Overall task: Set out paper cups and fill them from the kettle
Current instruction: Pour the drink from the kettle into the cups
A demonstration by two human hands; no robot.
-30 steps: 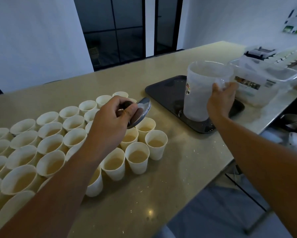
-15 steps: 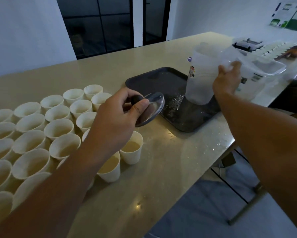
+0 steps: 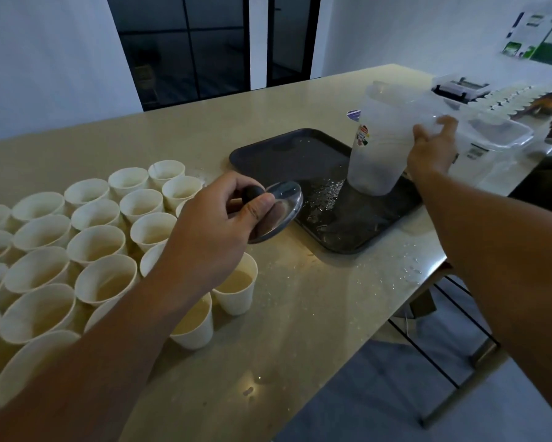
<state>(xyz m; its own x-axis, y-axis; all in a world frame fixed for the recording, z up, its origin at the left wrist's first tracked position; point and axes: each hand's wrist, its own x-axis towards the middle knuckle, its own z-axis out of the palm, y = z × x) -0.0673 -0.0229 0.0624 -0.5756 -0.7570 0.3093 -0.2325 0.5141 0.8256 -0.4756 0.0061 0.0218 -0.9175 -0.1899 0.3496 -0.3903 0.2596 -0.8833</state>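
Many white paper cups [image 3: 96,244] stand upright, clustered at the beige counter's left, several holding pale brown liquid. A translucent plastic jug [image 3: 381,145] tilts on a dark tray.

The left hand [image 3: 217,215] was held above the cluster of white paper cups [image 3: 96,244], forearm reaching in from the lower left, with thumb and curled fingers pinching the black knob of a round shiny metal lid [image 3: 276,210]. The right hand [image 3: 432,151] was stretched farther out, beyond the lid, its fingers wrapped round the handle side of a translucent plastic jug [image 3: 380,138], which leaned.
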